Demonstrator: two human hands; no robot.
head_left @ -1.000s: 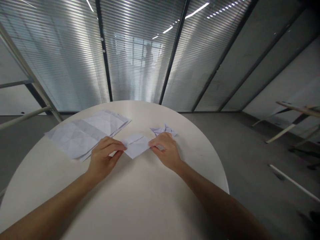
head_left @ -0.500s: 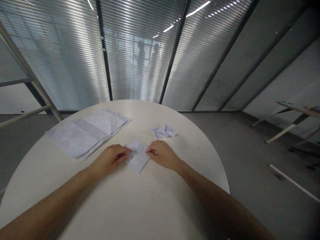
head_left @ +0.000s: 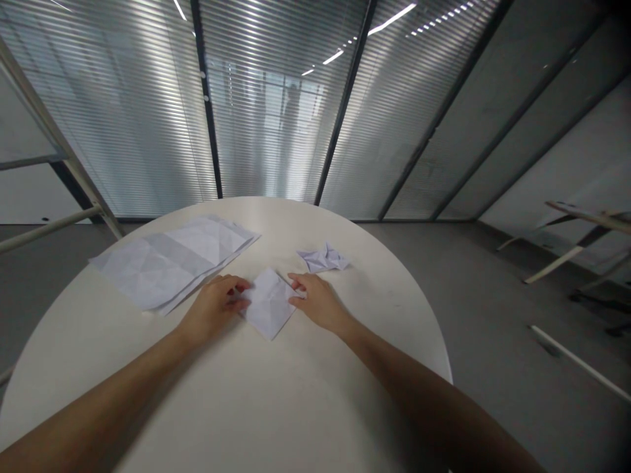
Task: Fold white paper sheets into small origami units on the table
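A folded white paper [head_left: 270, 305], turned like a diamond with creases across its face, lies on the round table between my hands. My left hand [head_left: 214, 305] holds its left corner, thumb and forefinger bent around the edge. At the opposite corner, my right hand [head_left: 318, 301] has its thumb and fingers on the paper's edge. Just beyond my right hand sits a second folded paper piece [head_left: 323, 258] with raised points, touched by neither hand.
Creased paper sheets [head_left: 172, 259] are stacked at the left of the white round table [head_left: 256, 407]. A glass wall with blinds [head_left: 266, 131] stands behind it. Metal frame bars [head_left: 54, 226] rise at the left, and another table [head_left: 586, 213] stands far right.
The small flap on top of the folded paper now lies spread, so its far corner reaches a point. My left hand has shifted slightly left; my right fingers have parted a little.
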